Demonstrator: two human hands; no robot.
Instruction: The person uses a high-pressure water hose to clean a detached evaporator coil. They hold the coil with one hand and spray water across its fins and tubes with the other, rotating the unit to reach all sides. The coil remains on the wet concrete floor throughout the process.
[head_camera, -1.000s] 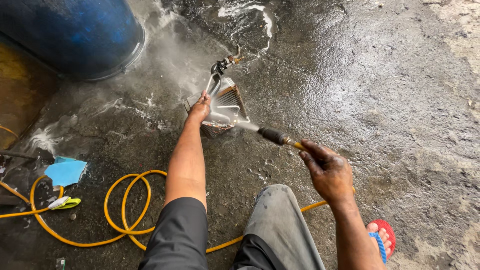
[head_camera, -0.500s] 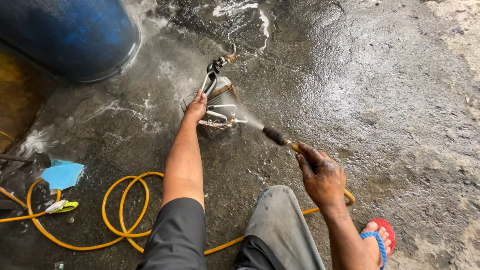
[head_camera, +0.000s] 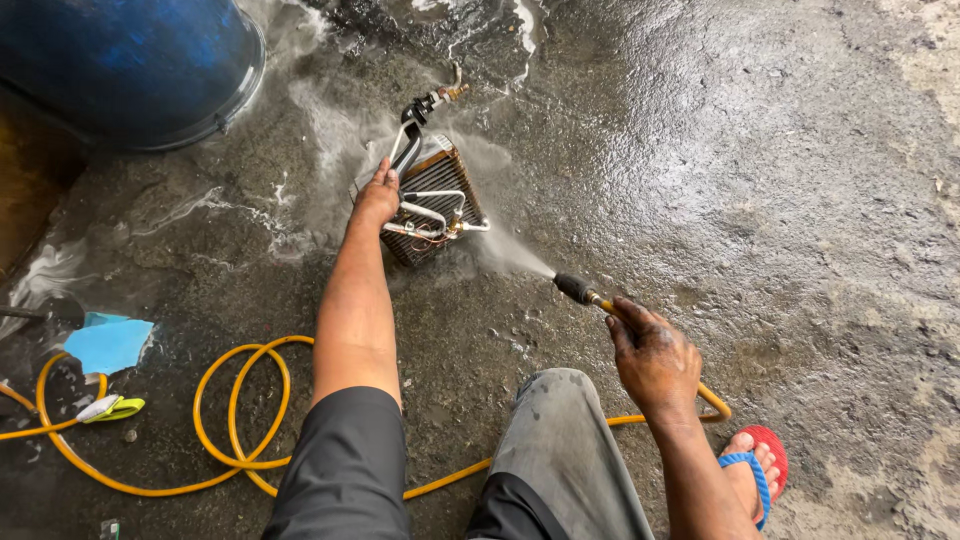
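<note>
The left hand grips the finned evaporator coil on the wet floor, while the right hand, fingers clenched, holds the spray nozzle washing it.

Bare forearms, no gloves. Left hand wet, right hand grimy. Dark short sleeve on left arm, grey trousers stained at knee. Red flip-flop, blue strap.
</note>
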